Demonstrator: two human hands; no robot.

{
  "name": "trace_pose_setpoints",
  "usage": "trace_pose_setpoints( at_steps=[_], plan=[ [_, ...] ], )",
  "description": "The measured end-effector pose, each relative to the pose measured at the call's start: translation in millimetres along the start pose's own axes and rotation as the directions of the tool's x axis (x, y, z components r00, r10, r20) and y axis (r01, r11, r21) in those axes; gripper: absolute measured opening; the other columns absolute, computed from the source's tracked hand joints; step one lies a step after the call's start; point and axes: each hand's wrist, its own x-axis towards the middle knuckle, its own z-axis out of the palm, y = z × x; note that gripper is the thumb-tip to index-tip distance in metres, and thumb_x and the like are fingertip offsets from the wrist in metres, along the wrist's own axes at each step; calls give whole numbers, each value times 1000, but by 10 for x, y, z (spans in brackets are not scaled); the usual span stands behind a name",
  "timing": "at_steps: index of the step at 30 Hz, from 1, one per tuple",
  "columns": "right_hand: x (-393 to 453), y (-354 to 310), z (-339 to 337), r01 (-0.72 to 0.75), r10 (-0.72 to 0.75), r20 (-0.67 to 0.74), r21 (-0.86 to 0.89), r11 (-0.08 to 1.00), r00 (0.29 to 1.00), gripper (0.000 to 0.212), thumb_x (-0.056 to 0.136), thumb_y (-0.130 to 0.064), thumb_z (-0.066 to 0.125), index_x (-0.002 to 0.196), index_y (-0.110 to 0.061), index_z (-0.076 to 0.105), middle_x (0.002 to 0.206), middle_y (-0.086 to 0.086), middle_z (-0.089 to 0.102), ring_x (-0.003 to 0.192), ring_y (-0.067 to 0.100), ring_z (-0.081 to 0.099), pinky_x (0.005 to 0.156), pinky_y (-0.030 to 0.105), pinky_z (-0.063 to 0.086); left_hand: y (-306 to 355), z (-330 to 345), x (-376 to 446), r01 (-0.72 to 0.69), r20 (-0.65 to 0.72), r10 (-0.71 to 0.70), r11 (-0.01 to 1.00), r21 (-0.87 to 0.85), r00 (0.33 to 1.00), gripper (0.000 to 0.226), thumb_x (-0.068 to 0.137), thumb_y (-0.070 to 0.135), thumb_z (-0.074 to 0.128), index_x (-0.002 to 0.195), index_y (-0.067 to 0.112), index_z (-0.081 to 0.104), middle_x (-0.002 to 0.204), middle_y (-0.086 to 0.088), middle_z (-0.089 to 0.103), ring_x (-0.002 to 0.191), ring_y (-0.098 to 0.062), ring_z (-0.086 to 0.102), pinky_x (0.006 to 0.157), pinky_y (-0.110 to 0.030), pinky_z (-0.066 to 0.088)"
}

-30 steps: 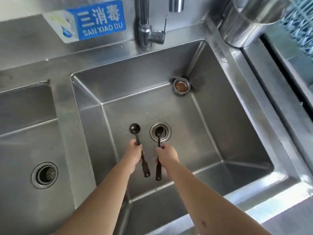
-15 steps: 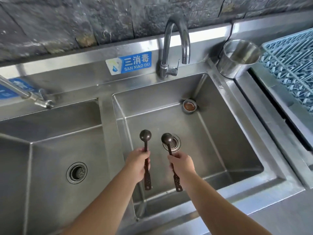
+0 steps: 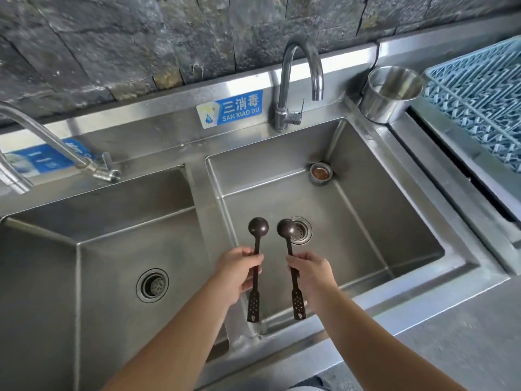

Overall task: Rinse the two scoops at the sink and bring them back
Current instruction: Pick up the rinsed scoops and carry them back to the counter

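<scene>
Two dark brown long-handled scoops are held side by side over the right basin (image 3: 366,221) of a steel double sink. My left hand (image 3: 236,273) grips the left scoop (image 3: 258,228) by the middle of its handle, bowl pointing away from me. My right hand (image 3: 311,273) grips the right scoop (image 3: 286,228) the same way, its bowl just left of the drain (image 3: 301,230). Both perforated handle ends hang below my hands. The curved faucet (image 3: 298,80) stands behind the basin, and no water runs from it.
A left basin (image 3: 98,249) with its own drain and an angled tap (image 3: 56,145) lies beside. A steel cup (image 3: 390,94) stands at the back right corner. A blue dish rack (image 3: 479,103) sits to the right. A small overflow fitting (image 3: 320,173) is in the right basin's back corner.
The view has pulled back and up from the basin, so the faucet and wall show. Both hands keep hold of the scoops, raised slightly, with the bowls now close together.
</scene>
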Motion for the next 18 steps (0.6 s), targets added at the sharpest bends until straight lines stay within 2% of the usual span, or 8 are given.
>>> trace_pose_setpoints(
  at_steps=[2,5,9,11,15,18],
  plan=[
    [-163,79,-1,14,-11,-31,72,997,999,10,74,-13,78,69,-12,69,63,8,63,51,16,53,49,27,42,-28,-56,-91,-49,33,48,998,37,998,7,81,14,73,82,18,67,58,2,69,58,-12,67,55,-26,45],
    [-496,233,-3,40,-27,-71,191,981,997,12,76,-8,77,71,-9,67,63,9,59,49,15,49,42,23,38,-115,-145,-281,-128,104,117,987,100,988,6,82,14,73,81,15,67,58,1,69,54,-14,68,53,-24,46],
    [-1072,509,-29,118,-76,-160,271,955,984,13,81,-8,75,77,-2,64,53,6,53,38,10,40,35,20,31,-295,-274,-578,-235,240,182,948,214,953,6,82,13,73,80,11,68,61,-2,70,56,-17,69,56,-30,52],
    [-1384,704,-53,153,-93,-198,317,936,976,15,84,-10,73,76,-2,63,51,5,51,37,10,36,33,19,28,-400,-316,-753,-273,302,188,923,270,935,5,82,14,73,79,12,69,62,-1,71,58,-16,71,50,-26,52],
    [-2013,1201,-170,179,-50,-313,396,901,948,14,84,-12,74,74,-4,68,63,15,57,40,10,39,34,20,29,-660,-291,-1154,-345,435,164,859,379,886,8,81,16,75,76,14,69,60,-3,72,61,-19,71,43,-22,48],
    [-2432,1617,-316,211,-1,-426,446,870,905,18,82,-13,76,69,-8,65,66,16,58,42,11,40,36,21,28,-916,-173,-1487,-436,554,132,771,463,822,12,81,18,75,70,15,69,67,-7,73,59,-18,66,52,-24,48]
  ],
)
